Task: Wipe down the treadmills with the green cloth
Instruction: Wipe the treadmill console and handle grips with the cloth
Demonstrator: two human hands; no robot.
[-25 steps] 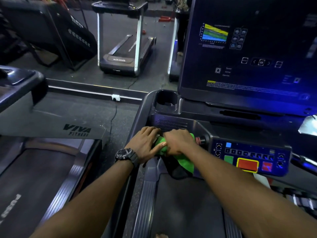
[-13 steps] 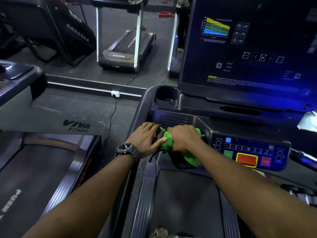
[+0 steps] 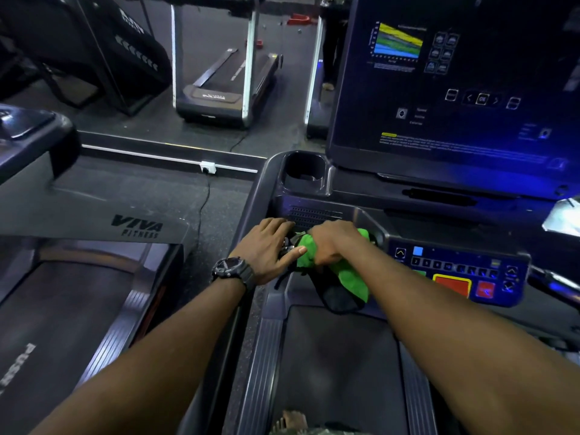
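Right hand (image 3: pixel 332 243) is closed over the bunched green cloth (image 3: pixel 348 274), pressing it on the treadmill (image 3: pixel 266 340) console ledge just below the speaker grille (image 3: pixel 314 215). Left hand (image 3: pixel 266 249) lies flat and open beside it, holding nothing, thumb touching the cloth. Best to keep firm pressure and steer clear of the red button (image 3: pixel 452 285) to its right.

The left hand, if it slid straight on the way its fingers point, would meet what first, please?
Probably the perforated grille on the console, just beyond the left hand; depth is hard to judge.
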